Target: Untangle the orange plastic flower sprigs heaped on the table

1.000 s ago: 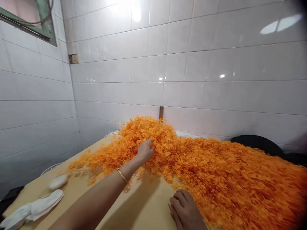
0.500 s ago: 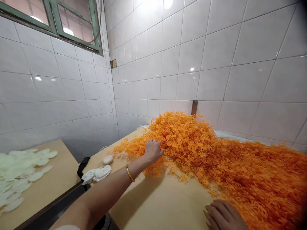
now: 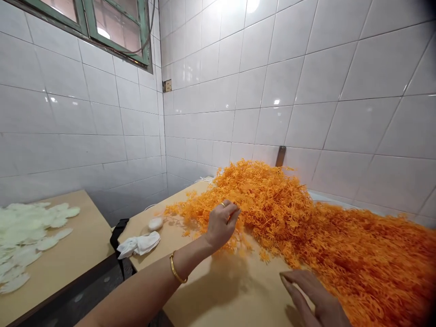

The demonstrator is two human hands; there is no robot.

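A big heap of orange sprigs with fine, feathery leaves (image 3: 269,195) lies on the tan tabletop (image 3: 211,290). My left hand (image 3: 220,227), wearing a gold bangle and a ring, is raised at the heap's near left side. Its thumb and fingers are pinched together, and a blurred orange sprig hangs below them. At the lower right, my right hand (image 3: 315,295) hovers beside the heap's near edge. Thumb and forefinger curve forward with a gap between them, and nothing shows in them. The picture's bottom edge cuts off part of that hand.
Left of my arm lie a crumpled white cloth (image 3: 139,244), a small round white object (image 3: 156,224) and a black strap (image 3: 117,234). Pale flat discs (image 3: 27,236) cover part of a second table, across a dark gap. Tiled walls (image 3: 204,122) enclose the corner.
My left hand has lifted off the heap toward me, its fingers closing to a pinch. My right hand has moved slightly up and left, its thumb and forefinger parting.
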